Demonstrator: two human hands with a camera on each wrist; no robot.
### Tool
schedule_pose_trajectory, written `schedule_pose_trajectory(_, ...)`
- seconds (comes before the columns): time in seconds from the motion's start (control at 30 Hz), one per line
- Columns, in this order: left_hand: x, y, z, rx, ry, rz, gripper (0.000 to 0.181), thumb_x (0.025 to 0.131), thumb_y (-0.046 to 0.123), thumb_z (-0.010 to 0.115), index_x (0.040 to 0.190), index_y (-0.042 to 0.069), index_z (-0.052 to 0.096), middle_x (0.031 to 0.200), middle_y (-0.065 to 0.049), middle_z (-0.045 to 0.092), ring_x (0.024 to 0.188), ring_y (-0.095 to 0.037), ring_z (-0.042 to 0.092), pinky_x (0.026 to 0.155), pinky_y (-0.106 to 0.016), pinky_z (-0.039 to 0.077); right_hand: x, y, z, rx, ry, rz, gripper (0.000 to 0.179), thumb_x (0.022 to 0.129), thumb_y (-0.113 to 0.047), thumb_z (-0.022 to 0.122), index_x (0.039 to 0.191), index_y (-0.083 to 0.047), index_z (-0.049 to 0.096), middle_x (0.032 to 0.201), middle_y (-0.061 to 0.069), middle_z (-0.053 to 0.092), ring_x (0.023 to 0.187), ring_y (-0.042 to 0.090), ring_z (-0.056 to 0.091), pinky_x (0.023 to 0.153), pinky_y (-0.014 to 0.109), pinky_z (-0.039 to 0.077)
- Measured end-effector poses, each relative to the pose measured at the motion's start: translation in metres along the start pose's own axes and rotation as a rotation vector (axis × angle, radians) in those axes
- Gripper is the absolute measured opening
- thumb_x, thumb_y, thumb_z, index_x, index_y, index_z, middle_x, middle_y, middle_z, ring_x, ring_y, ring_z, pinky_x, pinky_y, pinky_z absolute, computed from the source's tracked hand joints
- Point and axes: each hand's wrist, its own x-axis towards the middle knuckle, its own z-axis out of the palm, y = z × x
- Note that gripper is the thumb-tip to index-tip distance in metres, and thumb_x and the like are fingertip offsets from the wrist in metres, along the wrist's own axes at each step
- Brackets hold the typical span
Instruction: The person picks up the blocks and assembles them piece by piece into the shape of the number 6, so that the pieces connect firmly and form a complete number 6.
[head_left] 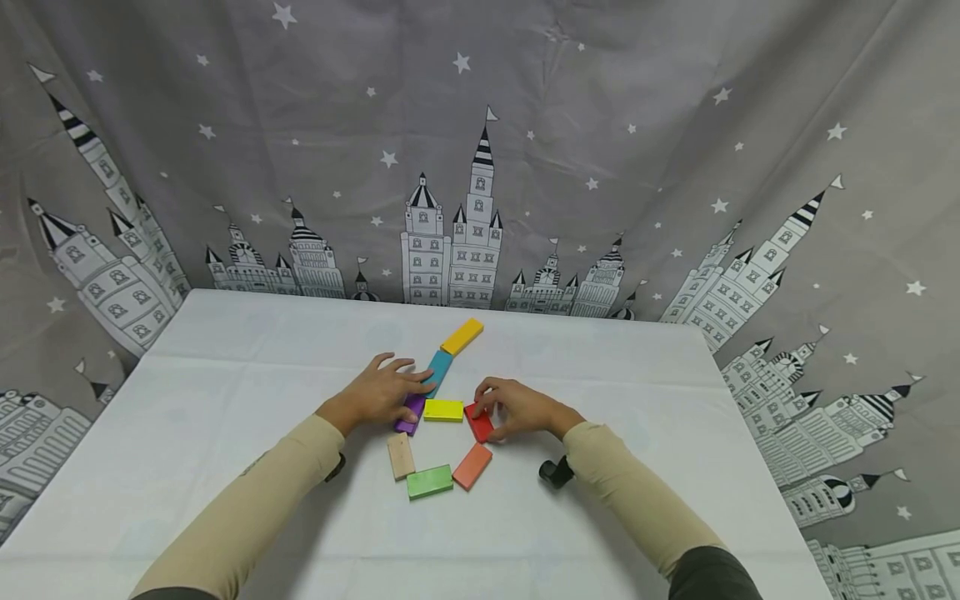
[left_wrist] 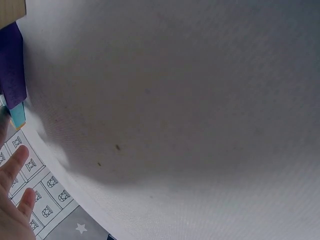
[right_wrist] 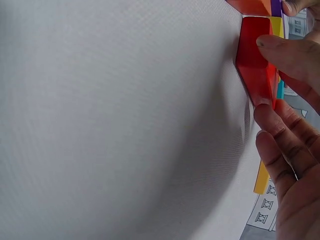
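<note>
On the white tabletop, my left hand [head_left: 378, 392] holds a purple block [head_left: 409, 414] between thumb and index finger, its other fingers spread. The index finger reaches the near part of a blue block [head_left: 438, 372]. My right hand [head_left: 522, 408] grips a red block [head_left: 478, 422], with the thumb at its near end and fingertips at the far end, seen closely in the right wrist view. Between the two hands lies a yellow block [head_left: 443, 410]. Only the edge of the purple block [left_wrist: 12, 65] shows in the left wrist view.
Below lie a plain wooden block [head_left: 401, 457], a green block [head_left: 430, 482] and a coral block [head_left: 472, 466], forming a ring with the others. An orange-yellow block [head_left: 462, 337] touches the blue one's far end. A grey castle-print curtain [head_left: 337, 100] hangs behind the table.
</note>
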Motion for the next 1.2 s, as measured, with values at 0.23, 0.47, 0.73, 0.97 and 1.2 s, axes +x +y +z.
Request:
schedule_pose_trajectory(0.23,0.0,0.0,0.0,0.006,-0.003,0.001,0.066,0.084,0.05,0.067,0.141,0.021,0.051,0.148,-0.003,0.045,0.137,-0.036,0.035,0.111,-0.061,0.018,-0.001,-0.001,0.001,0.005,0.006,0.031,0.03,0.078,-0.023,0.082,0.105,-0.016,0.072,0.122,0.0,0.053,0.094,0.012,0.051,0.081,0.021,0.048)
schedule_pose_trajectory(0.47,0.001,0.0,0.001,0.001,-0.019,-0.007,0.067,0.084,0.05,0.066,0.143,0.021,0.049,0.148,-0.003,0.044,0.137,-0.036,0.035,0.112,-0.061,0.017,-0.001,-0.001,0.002,0.003,0.011,0.029,0.029,0.078,-0.023,0.081,0.105,-0.015,0.072,0.122,0.0,0.053,0.095,0.013,0.052,0.083,0.022,0.048)
schedule_pose_trajectory(0.73,0.003,0.002,0.0,-0.009,-0.026,-0.004,0.067,0.085,0.05,0.066,0.142,0.021,0.049,0.148,-0.003,0.044,0.137,-0.036,0.034,0.112,-0.061,0.017,-0.003,-0.001,0.003,0.03,0.016,0.046,0.03,0.078,-0.023,0.082,0.105,-0.016,0.071,0.123,-0.001,0.053,0.097,0.012,0.052,0.083,0.022,0.048)
schedule_pose_trajectory(0.97,0.004,0.002,-0.001,-0.022,-0.003,0.025,0.066,0.084,0.048,0.068,0.141,0.019,0.051,0.148,-0.005,0.045,0.136,-0.037,0.035,0.112,-0.06,0.017,-0.009,0.001,0.004,0.07,0.046,0.034,0.039,0.079,-0.023,0.081,0.115,-0.015,0.069,0.131,0.003,0.05,0.1,0.015,0.054,0.085,0.025,0.049)
schedule_pose_trajectory(1.2,0.002,0.001,-0.002,-0.037,0.013,0.037,0.066,0.084,0.045,0.07,0.139,0.015,0.053,0.146,-0.01,0.046,0.134,-0.038,0.038,0.111,-0.058,0.021,-0.021,0.012,0.007,0.088,0.134,0.06,0.031,0.083,-0.022,0.076,0.112,-0.012,0.069,0.132,0.006,0.051,0.1,0.017,0.055,0.087,0.029,0.05)
